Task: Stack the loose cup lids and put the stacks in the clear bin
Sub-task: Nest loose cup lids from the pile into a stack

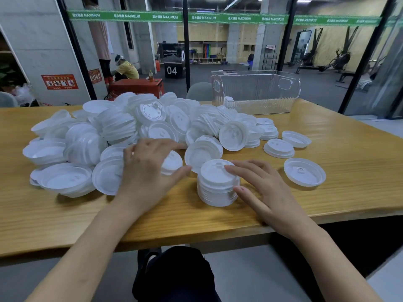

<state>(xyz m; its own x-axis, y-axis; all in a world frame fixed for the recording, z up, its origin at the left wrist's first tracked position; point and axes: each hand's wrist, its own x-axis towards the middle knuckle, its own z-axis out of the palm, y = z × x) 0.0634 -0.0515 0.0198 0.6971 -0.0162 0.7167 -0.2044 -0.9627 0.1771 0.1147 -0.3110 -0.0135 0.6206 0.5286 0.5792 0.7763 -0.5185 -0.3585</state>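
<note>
A big heap of loose white cup lids [122,127] covers the left and middle of the wooden table [349,149]. A short stack of lids [216,186] stands near the front edge. My right hand [263,190] rests on that stack with straight fingers on its top and the thumb against its side. My left hand [148,168] arches over a single lid [173,163] at the heap's near edge, which it holds between thumb and fingers. The clear bin [255,92] stands at the table's far side, with what looks like one lid inside.
Single lids lie apart on the right: one upside down [304,172], another [279,148] and a third [296,138]. Bare wood lies right of them. The table's front edge runs just below my wrists. Glass walls and a chair back stand behind the table.
</note>
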